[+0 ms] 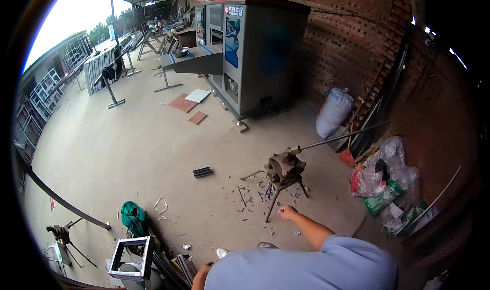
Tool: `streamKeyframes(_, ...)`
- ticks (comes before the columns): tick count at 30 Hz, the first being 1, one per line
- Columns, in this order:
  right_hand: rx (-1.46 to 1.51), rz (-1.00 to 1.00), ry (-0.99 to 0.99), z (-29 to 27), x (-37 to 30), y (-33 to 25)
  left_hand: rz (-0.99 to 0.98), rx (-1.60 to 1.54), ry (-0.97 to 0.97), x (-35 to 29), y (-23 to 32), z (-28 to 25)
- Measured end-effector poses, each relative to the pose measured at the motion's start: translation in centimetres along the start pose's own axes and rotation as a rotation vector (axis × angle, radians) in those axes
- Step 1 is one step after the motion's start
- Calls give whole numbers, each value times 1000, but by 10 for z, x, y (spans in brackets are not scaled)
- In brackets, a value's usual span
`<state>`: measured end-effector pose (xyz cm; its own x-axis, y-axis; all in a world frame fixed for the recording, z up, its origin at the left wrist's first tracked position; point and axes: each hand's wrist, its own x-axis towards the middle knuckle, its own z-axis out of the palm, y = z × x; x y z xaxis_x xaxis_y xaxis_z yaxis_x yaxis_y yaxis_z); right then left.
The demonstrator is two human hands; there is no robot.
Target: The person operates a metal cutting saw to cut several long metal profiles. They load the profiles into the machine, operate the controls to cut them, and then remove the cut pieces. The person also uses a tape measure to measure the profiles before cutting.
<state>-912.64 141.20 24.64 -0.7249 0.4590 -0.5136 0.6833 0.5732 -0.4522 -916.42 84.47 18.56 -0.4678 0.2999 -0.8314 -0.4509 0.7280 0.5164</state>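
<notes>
My right hand point(288, 213) reaches forward, low beside the legs of a brown cast-metal press point(285, 168) standing on a tripod. Its fingers look closed together; a small pale spot shows at their tips, too small to name. From the press a long metal lever point(344, 136) slants up to the right. Small dark offcuts point(266, 192) lie scattered on the floor around its legs. Close against my body, my left hand point(202, 276) is mostly hidden by my blue-grey shirt, and its fingers cannot be made out. A short dark profile piece point(202, 172) lies on the floor left of the press.
A large grey machine cabinet point(263, 60) stands ahead by the brick wall. Right of the press are a full white sack point(334, 112) and heaped plastic bags point(380, 188). Near left stand a dark rectangular frame point(122, 274) and a green cloth point(133, 217). Flat tiles point(184, 102) lie farther off.
</notes>
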Motion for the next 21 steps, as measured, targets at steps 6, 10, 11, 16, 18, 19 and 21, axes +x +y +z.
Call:
streamKeyframes(6,-210,-120,-634,111,-9,-69,0,506,22,-6,125,-182)
streamKeyframes(10,-183,102,-614,114,51,-120,102,503,45,67,131,-282)
streamKeyframes(11,-198,134,-613,112,74,-135,111,491,68,85,128,-305)
streamKeyframes(16,-390,103,-680,106,254,-237,46,194,205,209,81,-415)
streamKeyframes(18,-608,26,-703,102,360,-274,-11,187,195,220,98,-434)
streamKeyframes(19,-736,-57,-675,100,420,-296,-32,190,195,225,112,-452)
streamKeyframes(21,-823,-276,-414,84,519,-400,-102,172,225,225,130,-492)
